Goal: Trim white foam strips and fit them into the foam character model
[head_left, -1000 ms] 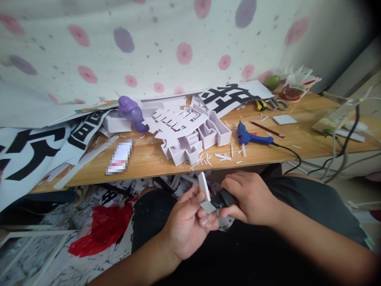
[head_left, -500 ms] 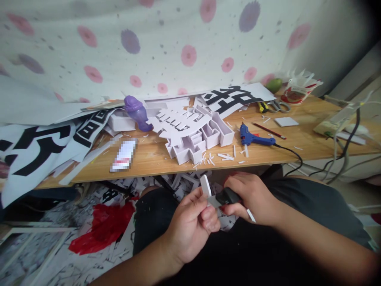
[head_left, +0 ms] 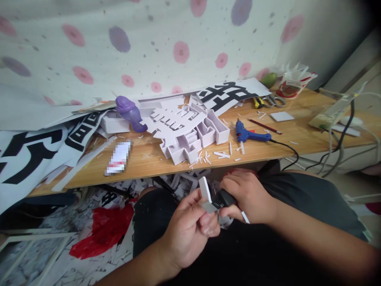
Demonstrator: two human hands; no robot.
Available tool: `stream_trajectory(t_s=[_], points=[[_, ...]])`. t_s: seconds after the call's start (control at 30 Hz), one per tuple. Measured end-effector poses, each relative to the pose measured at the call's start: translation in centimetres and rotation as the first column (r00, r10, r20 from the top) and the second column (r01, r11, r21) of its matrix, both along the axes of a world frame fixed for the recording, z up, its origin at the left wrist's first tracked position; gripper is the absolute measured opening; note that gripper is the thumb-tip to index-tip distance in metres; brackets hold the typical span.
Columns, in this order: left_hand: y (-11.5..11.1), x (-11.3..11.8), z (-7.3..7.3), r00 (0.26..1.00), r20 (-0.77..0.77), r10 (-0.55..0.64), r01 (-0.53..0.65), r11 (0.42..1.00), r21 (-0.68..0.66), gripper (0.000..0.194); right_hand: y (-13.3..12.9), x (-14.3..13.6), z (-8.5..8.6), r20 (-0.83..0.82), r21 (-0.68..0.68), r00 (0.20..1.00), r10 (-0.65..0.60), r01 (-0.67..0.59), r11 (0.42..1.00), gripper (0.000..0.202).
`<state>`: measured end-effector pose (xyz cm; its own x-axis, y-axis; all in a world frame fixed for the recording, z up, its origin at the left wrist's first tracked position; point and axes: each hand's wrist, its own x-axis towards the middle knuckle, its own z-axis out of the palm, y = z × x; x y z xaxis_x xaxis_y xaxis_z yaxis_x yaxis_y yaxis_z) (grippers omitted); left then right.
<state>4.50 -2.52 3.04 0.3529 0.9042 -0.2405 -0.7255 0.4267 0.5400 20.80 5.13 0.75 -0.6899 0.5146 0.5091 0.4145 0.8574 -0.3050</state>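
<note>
My left hand (head_left: pixel 190 230) is closed, pinching a small white foam-board strip (head_left: pixel 204 188) that stands up from the fingertips. My right hand (head_left: pixel 248 196) is wrapped round the black handle of a utility knife (head_left: pixel 227 198). Its broad grey blade lies against the lower end of the strip, beside my left thumb. A thin white piece (head_left: pixel 245 217) pokes out below my right hand; how it is held there is hidden. Both hands are above my lap, in front of the table edge.
On the wooden table (head_left: pixel 143 169) stand white hollow letter forms (head_left: pixel 190 137) with scraps around them. A blue glue gun (head_left: pixel 253 135), pencil (head_left: pixel 264 126), scissors (head_left: pixel 275 101), purple bottle (head_left: pixel 131 113) and phone (head_left: pixel 119 157) lie nearby. Below are offcuts and a red plastic bag (head_left: pixel 104 230).
The blade has shifted slightly left and tilted against the strip, and my right hand has moved a little left with it. The whole view has swung slightly to the right.
</note>
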Motion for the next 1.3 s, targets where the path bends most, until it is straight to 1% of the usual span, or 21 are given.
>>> stream_trajectory(t_s=[0.2, 0.37, 0.53, 0.77, 0.97, 1.1, 1.17, 1.3], points=[[-0.3, 0.0, -0.2, 0.999, -0.032, 0.000, 0.001, 1.000, 0.026, 0.013, 0.0, -0.1, -0.3, -0.022, 0.029, 1.000, -0.014, 0.015, 0.999, 0.069], [-0.6, -0.1, -0.3, 1.000, -0.027, -0.007, 0.008, 0.998, 0.056, 0.011, 0.1, -0.3, -0.4, -0.021, 0.023, 1.000, -0.013, 0.014, 1.000, 0.069], [-0.9, -0.1, -0.2, 1.000, -0.026, -0.010, 0.011, 0.999, 0.036, 0.015, 0.2, -0.5, -0.6, -0.019, 0.024, 1.000, -0.010, 0.011, 1.000, 0.068], [-1.1, -0.2, -0.4, 0.999, -0.023, -0.027, 0.028, 0.998, 0.059, 0.013, 0.4, -0.5, -1.0, -0.017, 0.000, 1.000, -0.007, 0.007, 1.000, 0.069], [-1.3, -0.3, -0.5, 0.999, 0.000, -0.050, 0.050, 0.997, 0.065, 0.024, 0.6, -0.6, -1.3, -0.017, -0.008, 1.000, -0.017, 0.017, 1.000, 0.071], [-1.4, -0.2, -0.6, 0.999, -0.001, -0.043, 0.043, 0.997, 0.065, 0.026, 0.6, -0.6, -1.4, -0.009, -0.006, 1.000, -0.014, 0.014, 1.000, 0.070], [-1.6, -0.1, -0.5, 0.999, -0.006, -0.042, 0.042, 0.997, 0.059, 0.024, 0.8, -0.6, -1.5, 0.006, -0.025, 1.000, -0.029, 0.029, 0.999, 0.071], [-2.1, 0.4, -0.4, 0.996, -0.017, -0.082, 0.084, 0.990, 0.110, 0.018, 1.5, -0.2, -1.6, 0.103, -0.104, 0.988, -0.118, 0.129, 0.986, 0.072]])
